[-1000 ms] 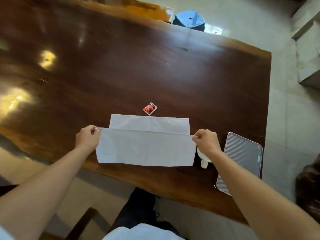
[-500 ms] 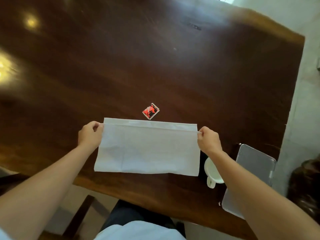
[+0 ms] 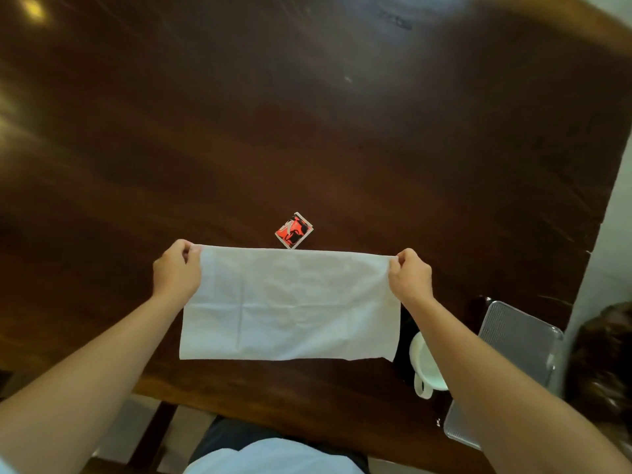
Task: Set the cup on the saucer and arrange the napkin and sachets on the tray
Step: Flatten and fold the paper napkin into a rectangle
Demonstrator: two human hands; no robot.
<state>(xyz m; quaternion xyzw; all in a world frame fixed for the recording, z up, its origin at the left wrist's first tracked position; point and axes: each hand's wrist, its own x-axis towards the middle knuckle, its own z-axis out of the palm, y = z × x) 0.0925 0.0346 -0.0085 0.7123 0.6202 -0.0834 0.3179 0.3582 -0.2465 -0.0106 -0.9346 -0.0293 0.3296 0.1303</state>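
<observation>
Both your hands pinch the far corners of a white napkin [image 3: 290,302], left hand [image 3: 176,270] and right hand [image 3: 410,277] each with fingers curled on its folded edge. It is spread by the near edge of the dark worktop [image 3: 307,114], just beside a red sachet [image 3: 294,230]. Expect it to be light, limp and easily torn, so grip at the corners and fold gently. A white cup [image 3: 427,367] and metal tray [image 3: 513,336] sit by the near right corner.
</observation>
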